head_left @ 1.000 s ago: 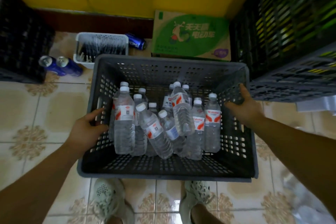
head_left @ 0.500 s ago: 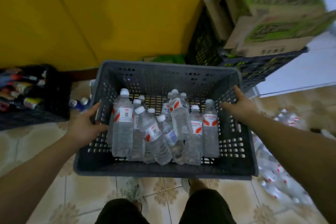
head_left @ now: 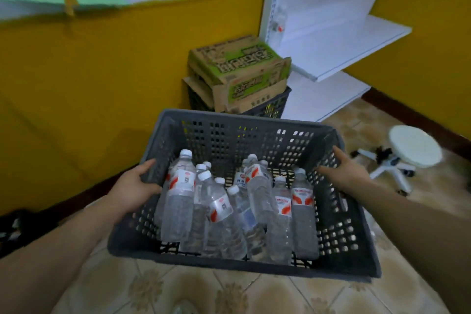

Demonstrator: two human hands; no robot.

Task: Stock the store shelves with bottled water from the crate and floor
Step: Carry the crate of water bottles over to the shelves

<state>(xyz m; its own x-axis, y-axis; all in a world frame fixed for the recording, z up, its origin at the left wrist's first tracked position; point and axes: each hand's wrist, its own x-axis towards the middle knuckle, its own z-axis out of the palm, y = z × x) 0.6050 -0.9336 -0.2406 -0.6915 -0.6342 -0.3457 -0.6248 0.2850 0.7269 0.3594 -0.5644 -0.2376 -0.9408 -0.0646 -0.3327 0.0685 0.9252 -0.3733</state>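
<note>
A grey perforated plastic crate is held up off the tiled floor in front of me. Inside it stand and lean several clear water bottles with white caps and red-and-white labels. My left hand grips the crate's left rim, thumb over the edge. My right hand grips the right rim. White store shelves stand at the upper right, their boards bare.
Two stacked cardboard boxes sit on a dark crate beside the shelves, against the yellow wall. A white round stool on castors stands on the floor at right. Dark items lie at the far left.
I have stood up and turned right with the crate lifted. The floor cans and green box have left view; the white shelves and stool have come in. Both hands keep their hold.
</note>
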